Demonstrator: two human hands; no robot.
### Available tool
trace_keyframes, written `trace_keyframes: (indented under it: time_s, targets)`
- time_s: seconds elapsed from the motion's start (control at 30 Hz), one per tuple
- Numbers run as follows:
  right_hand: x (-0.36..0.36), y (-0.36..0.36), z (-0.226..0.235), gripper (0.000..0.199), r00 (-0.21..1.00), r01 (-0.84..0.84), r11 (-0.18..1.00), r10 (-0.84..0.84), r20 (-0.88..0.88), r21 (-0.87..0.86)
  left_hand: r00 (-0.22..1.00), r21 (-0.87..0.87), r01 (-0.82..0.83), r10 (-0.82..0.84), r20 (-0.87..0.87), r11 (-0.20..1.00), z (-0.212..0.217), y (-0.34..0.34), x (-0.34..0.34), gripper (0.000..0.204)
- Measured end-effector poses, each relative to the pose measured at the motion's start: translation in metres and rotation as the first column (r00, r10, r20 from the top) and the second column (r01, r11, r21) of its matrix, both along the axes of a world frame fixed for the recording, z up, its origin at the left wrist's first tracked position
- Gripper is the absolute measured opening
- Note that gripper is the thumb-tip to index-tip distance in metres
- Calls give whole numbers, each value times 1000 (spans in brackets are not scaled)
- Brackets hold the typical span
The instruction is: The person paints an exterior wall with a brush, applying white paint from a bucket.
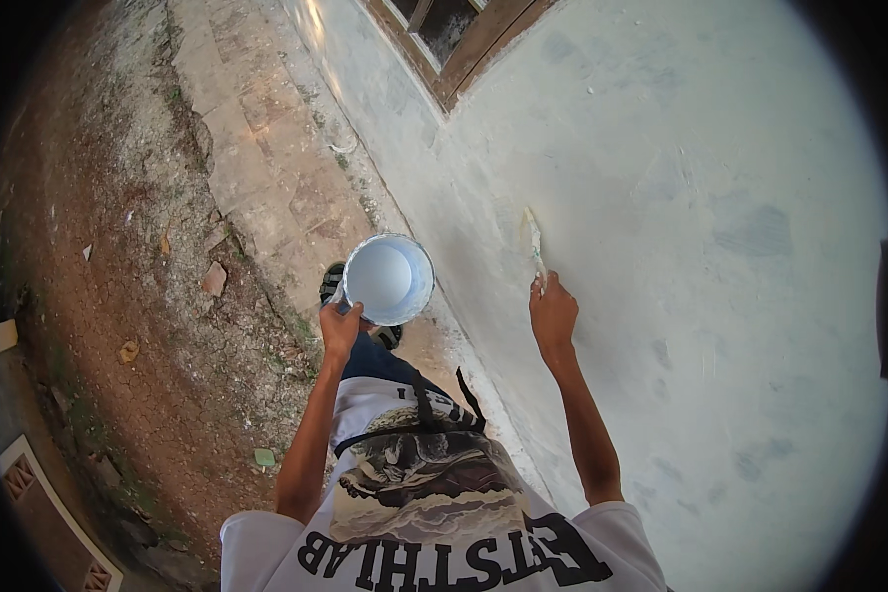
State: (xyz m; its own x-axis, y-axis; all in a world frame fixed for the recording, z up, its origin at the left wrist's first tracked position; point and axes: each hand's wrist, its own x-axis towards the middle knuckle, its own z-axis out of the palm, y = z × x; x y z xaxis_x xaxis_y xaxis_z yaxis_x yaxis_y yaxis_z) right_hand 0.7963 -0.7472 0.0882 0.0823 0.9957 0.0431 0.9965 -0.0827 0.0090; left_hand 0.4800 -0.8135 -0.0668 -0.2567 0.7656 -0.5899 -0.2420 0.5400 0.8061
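My left hand (pixel 340 331) grips the near left rim of a round paint bucket (pixel 426 286), thumb over the edge. Pale bluish-white paint (pixel 381 276) lies inside it. To the right, my right hand (pixel 555 306) is closed round the handle of a paintbrush (pixel 534 240). Its paint-smeared bristles point away from me, against or very near the wall (pixel 651 326); the exact contact I cannot tell. The wall carries a pale whitish coat with greyer patches, one of them around the brush.
A wooden window frame (pixel 454 84) is set in the wall at the top. Left of the wall's foot runs a worn paved strip (pixel 257 148), bordered by rough reddish soil (pixel 158 326) with stone chips. My sandalled feet (pixel 389 336) stand below the bucket.
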Motion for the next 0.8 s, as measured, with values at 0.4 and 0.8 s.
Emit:
trace_keyframes:
  time_s: [0.4, 0.8]
  targets:
    - [29, -15, -23, 20, 996, -32, 992, 22, 84, 121, 999, 11, -34, 34, -3, 999, -3, 3, -4, 19]
    - [34, 7, -53, 20, 984, -161, 987, 159, 86, 18, 999, 46, -26, 24, 28, 999, 1, -12, 8, 19]
